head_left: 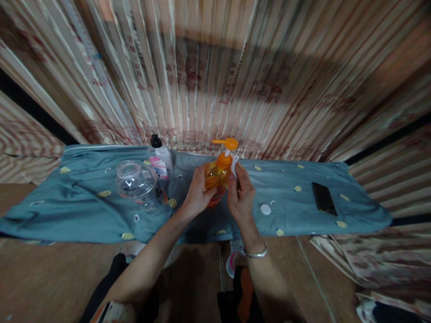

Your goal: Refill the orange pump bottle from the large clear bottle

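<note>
In the middle of the cloth-covered table (289,215) stands or hovers an orange pump bottle (215,177) with its pump head on top; I cannot tell whether its base touches the cloth. My left hand (198,190) is wrapped round its left side. Pinched in the fingers of my right hand (241,190) is a white cloth or tissue (235,165), held against the bottle's right side near the collar. A round white cap (265,209) lies just right of my right hand.
A clear bottle with a black cap (160,161) and a wide transparent plastic jug (136,184) stand to the left. Toward the right end lies a black phone (323,198). Behind the table rises a wall of stacked striped, printed sheets (202,89).
</note>
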`<control>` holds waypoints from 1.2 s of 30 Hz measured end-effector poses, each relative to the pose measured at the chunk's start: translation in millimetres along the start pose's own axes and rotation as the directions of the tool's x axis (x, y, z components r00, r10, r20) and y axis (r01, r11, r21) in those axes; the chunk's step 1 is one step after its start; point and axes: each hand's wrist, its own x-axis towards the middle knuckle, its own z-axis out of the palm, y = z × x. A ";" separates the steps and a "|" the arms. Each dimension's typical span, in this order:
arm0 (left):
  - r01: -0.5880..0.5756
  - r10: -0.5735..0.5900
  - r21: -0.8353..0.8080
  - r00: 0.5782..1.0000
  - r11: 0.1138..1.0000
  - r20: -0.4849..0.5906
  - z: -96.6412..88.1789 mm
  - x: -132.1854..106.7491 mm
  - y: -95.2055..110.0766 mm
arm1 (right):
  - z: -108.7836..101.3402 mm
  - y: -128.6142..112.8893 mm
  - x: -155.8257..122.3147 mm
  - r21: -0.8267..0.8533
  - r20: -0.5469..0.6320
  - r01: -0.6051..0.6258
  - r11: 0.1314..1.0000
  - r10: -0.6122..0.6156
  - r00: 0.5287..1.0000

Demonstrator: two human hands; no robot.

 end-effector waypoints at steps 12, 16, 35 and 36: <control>0.030 -0.030 0.237 1.000 0.971 -0.006 -12.7 4.6 0.2 | 1.6 -2.8 -7.1 -0.119 0.055 0.164 0.979 -0.158 0.986; 0.049 -0.050 0.247 0.999 0.968 -0.001 -10.8 6.1 -0.2 | 0.9 13.8 -2.5 0.021 -0.006 -0.006 1.000 0.006 1.000; 0.231 -0.175 -0.359 0.968 0.904 0.182 10.9 -6.1 14.8 | -4.7 43.5 16.5 0.491 0.384 -0.703 0.515 0.595 0.705; 0.236 -0.184 -0.377 0.968 0.896 0.171 11.1 -5.4 12.9 | -2.0 45.3 13.3 0.481 0.415 -0.733 0.481 0.612 0.674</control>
